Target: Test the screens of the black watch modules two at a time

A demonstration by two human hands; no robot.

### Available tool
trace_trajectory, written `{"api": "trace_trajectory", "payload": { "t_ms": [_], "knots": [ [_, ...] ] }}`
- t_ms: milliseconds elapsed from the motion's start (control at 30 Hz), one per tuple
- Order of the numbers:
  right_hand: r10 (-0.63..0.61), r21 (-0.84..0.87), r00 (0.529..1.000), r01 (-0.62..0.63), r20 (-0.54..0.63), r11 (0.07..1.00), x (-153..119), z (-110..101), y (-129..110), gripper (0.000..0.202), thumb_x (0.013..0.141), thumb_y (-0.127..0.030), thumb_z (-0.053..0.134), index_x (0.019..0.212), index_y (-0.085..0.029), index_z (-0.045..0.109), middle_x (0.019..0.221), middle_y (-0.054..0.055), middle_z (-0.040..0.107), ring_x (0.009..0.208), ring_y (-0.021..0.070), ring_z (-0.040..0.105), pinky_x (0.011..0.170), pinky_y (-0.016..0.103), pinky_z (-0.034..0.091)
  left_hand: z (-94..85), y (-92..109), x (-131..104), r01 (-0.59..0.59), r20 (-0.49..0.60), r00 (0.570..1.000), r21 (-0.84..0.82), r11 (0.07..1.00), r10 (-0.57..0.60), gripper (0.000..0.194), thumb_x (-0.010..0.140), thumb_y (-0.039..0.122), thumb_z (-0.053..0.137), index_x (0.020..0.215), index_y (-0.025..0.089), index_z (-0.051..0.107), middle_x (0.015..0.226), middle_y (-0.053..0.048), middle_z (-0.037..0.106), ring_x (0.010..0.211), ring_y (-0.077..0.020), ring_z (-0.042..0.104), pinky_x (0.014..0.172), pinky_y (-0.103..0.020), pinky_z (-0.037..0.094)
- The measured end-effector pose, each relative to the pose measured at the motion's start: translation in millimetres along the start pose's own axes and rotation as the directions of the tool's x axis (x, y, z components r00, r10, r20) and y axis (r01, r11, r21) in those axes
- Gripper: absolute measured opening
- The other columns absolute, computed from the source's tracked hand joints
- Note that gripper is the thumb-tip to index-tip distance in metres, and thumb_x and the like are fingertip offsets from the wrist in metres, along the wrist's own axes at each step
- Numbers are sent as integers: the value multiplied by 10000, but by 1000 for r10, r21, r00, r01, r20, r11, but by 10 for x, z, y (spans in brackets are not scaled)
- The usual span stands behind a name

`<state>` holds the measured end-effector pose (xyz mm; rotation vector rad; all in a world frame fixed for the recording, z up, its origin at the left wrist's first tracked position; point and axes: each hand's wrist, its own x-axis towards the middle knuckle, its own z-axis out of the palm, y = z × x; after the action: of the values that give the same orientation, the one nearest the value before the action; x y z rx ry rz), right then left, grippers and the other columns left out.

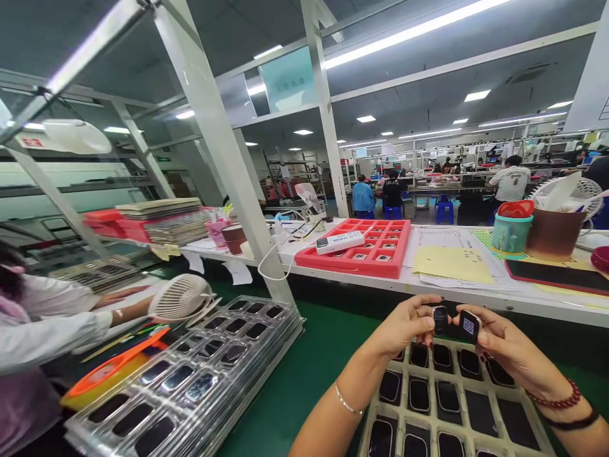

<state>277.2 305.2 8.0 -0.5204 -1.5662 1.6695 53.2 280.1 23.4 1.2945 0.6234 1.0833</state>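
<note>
My left hand (404, 327) pinches a small dark watch-like piece (440, 320) between thumb and fingers. Close beside it, my right hand (507, 343) holds a rounded-square watch unit (469, 326) whose dark screen shows a square code. Both are raised above the far edge of a cream compartment tray (431, 417). Dark-screened watch units, such as one (419, 393), lie in many of its compartments; two pockets at the right show only a dark bottom.
Stacked clear trays (238, 381) with dark screens stand left on the green table (285, 390). A red tray (352, 265) with a white box (340, 242) is on the shelf ahead. A co-worker's sleeve (52, 317), white fan (183, 297) and shelf post (228, 152) are at left.
</note>
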Motion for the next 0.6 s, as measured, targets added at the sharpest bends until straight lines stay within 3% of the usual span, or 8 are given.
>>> {"api": "trace_trajectory", "payload": {
  "t_ms": [333, 600],
  "knots": [
    [-69, -13, 997, 70, 17, 997, 71, -24, 45, 457, 783, -371, 737, 1193, -234, 587, 1019, 43, 601, 659, 105, 433, 541, 176, 405, -22, -1, 33, 7, -19, 1000, -1, 1000, -7, 570, 718, 367, 747, 1197, 152, 524, 991, -98, 610, 491, -42, 518, 430, -158, 299],
    [-91, 67, 996, 90, 11, 994, 81, -52, 76, 429, 774, -333, 744, 1167, -236, 602, 1034, 37, 601, 621, 77, 468, 520, 160, 437, 34, -9, 43, 8, -76, 997, 29, 1000, -6, 545, 716, 362, 746, 1173, 137, 551, 1005, -115, 628, 484, -39, 503, 447, -165, 330]
  ]
}}
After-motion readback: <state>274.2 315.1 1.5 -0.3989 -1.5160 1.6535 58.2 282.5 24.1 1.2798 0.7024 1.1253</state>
